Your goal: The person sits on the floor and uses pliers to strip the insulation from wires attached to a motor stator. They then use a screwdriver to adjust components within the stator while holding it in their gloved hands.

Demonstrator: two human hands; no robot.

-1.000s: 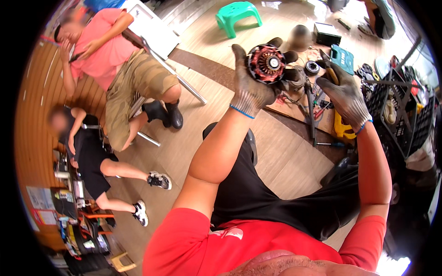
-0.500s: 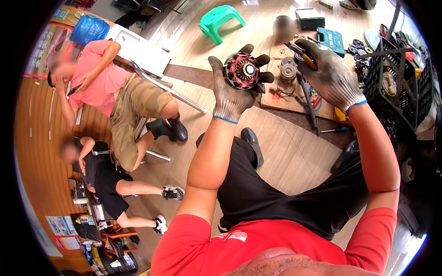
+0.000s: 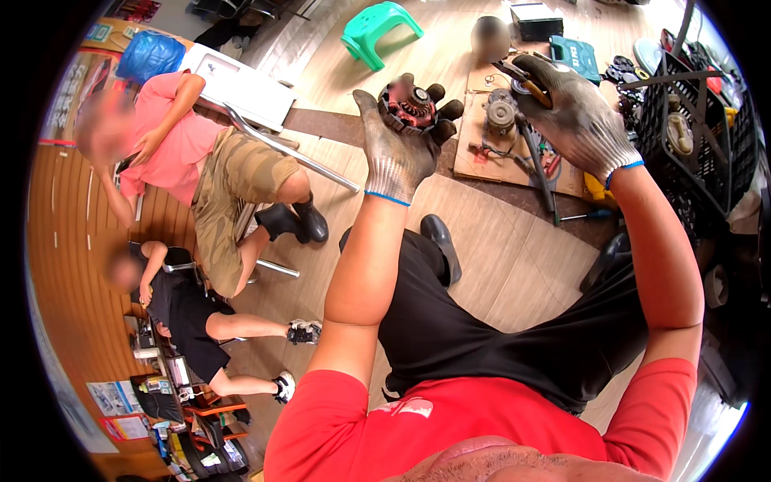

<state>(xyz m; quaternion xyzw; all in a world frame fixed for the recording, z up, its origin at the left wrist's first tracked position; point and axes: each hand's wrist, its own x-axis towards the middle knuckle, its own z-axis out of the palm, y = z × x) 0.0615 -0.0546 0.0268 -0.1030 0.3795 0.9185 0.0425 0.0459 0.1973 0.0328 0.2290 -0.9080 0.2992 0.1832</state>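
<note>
My left hand (image 3: 396, 158), in a grey-white knit work glove, is closed around a round motor winding (image 3: 399, 119) with red-copper coils and a pale ring at its centre. The fingers curl behind it and its coil face tips upward. My right hand (image 3: 580, 120), gloved the same way, grips pliers (image 3: 536, 91) with an orange-yellow handle. Their dark tips point up and left, apart from the winding. Below the right hand, a round metal motor part (image 3: 501, 113) lies on a brown board (image 3: 472, 161) among loose parts.
A black plastic crate (image 3: 697, 173) stands at the right. Beyond the board are a teal tool case (image 3: 576, 58) and a green stool (image 3: 377, 30). A blue screwdriver (image 3: 593, 214) lies near my right foot. Two people sit at the left, one in a pink shirt (image 3: 178, 120).
My left hand has shifted slightly left and tilted the winding, so its face points more upward. The right hand keeps the pliers in nearly the same place.
</note>
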